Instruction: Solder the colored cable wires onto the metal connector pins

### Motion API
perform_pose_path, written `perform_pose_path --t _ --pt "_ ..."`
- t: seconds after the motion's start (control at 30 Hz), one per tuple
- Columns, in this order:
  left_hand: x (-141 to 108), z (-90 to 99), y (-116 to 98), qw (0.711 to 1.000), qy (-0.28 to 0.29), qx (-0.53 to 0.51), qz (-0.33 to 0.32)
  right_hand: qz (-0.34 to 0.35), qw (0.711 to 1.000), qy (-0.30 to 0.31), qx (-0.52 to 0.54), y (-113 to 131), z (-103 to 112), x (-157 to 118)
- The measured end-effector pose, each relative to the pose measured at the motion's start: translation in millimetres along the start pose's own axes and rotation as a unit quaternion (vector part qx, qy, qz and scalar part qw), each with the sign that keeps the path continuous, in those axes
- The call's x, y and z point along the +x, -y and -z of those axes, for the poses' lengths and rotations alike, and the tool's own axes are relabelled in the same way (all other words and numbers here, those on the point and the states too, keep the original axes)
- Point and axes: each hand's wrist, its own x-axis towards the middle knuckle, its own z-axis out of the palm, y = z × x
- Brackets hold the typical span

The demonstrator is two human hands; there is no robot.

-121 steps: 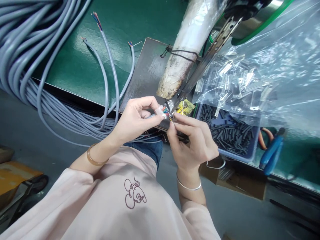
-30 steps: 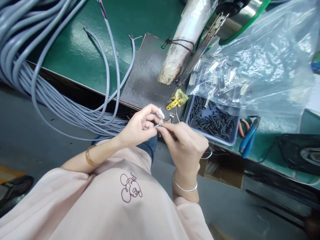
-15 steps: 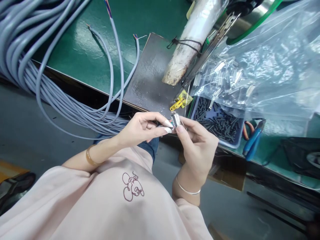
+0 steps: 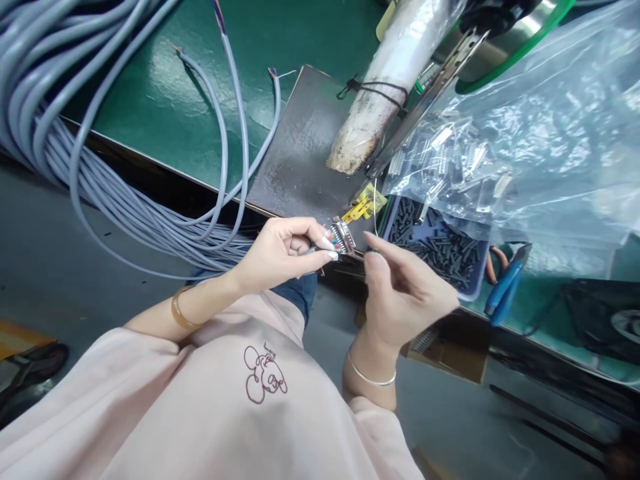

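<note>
A metal multi-pin cable connector (image 4: 343,235) with a row of pins sits tilted at the fingertips of my left hand (image 4: 280,247). That hand is closed in a pinch on the connector's wire side, where short coloured wires show between thumb and forefinger. Just right of the connector, apart from it, is my right hand (image 4: 405,283). Its thumb and forefinger are nearly together, with a small dark bit at the tips that I cannot make out. Beyond the connector lies a yellow tool or clip (image 4: 361,208) on the dark board (image 4: 295,160).
Grey cables (image 4: 125,207) hang in a thick bundle at left. A wrapped white tube (image 4: 370,113) and a metal arm lean over the board. At right are a bin of black sleeves (image 4: 440,260), a clear bag of connectors (image 4: 465,160), blue-handled cutters (image 4: 507,283) and a wire spool (image 4: 520,47).
My right hand has let go of the connector and drawn slightly right. The connector stays at my left fingertips, tilted more, with its coloured wires now showing more.
</note>
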Motion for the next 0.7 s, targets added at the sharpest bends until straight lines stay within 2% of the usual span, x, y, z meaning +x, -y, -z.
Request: perform_pose_path --t 0.1,0.17,0.33,0.43,0.53,0.7 --pt "4.9 1.4 -1.3 0.999 -0.024 -0.015 0.021 0.076 0.986 -0.125 0.076 -3.5 -1.3 4.3" --pt "8.4 3.5 -2.3 0.999 -0.029 -0.021 0.031 0.089 0.983 -0.141 0.082 -5.4 -1.5 3.8" --pt "16.7 6.4 -4.2 0.999 -0.026 -0.032 0.031 0.028 0.999 -0.038 -0.013 -10.2 -3.9 -5.8" --pt "22.5 4.4 -4.3 0.999 -0.026 -0.021 0.024 0.020 0.999 0.031 -0.010 -12.6 -9.6 -4.8" --pt "29.0 1.4 -4.6 0.999 -0.044 -0.014 -0.002 0.038 0.999 0.037 0.004 -14.6 -15.7 1.6" --pt "39.2 -1.6 -8.1 0.998 -0.050 0.001 -0.028 0.014 0.999 0.023 0.021 -16.6 -19.9 11.6"
